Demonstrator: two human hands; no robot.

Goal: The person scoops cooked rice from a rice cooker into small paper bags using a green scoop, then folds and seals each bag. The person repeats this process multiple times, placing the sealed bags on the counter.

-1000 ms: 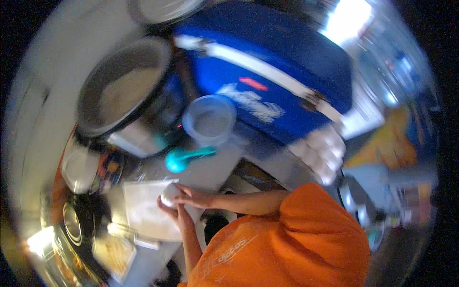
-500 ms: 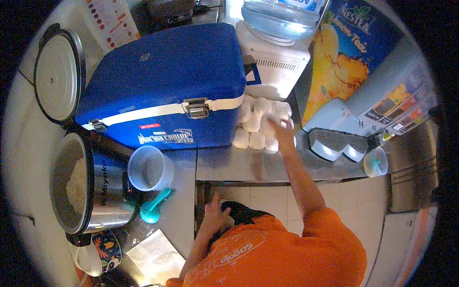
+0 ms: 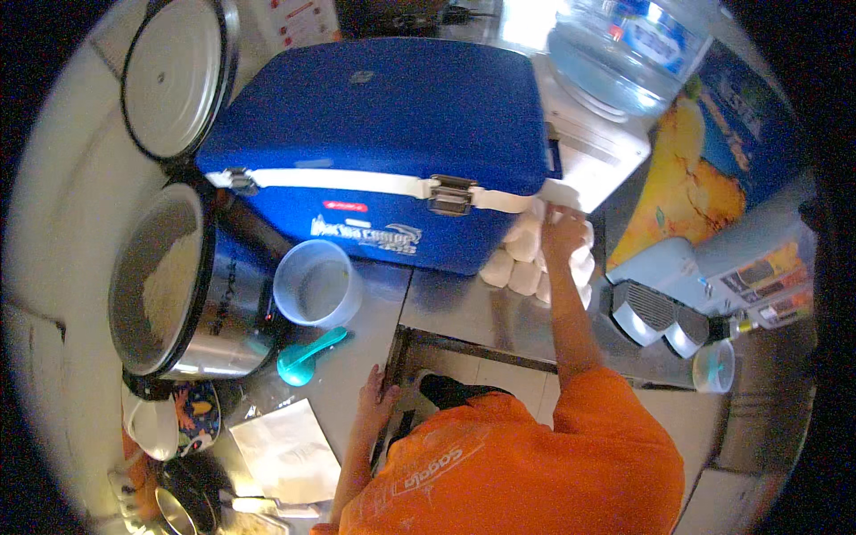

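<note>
My right hand reaches over a stack of rounded white bundles beside the blue cooler box. Its fingers are bent around a white bundle at the back of the stack; some blur hides the fingertips. What the bundles contain cannot be seen. My left hand is open at the counter's front edge, fingers apart, holding nothing. Left of it are a teal scoop, a clear round plastic tub and a sheet of pale paper.
A large cooker of rice stands open at the left, its lid raised. Behind the stack is a water dispenser with a bottle. A drink machine and a small cup are at the right. A knife lies near the paper.
My right hand has moved farther back over the stack. My left hand has shifted onto the counter's edge and its fingers have straightened. The whole view has swung to the left.
</note>
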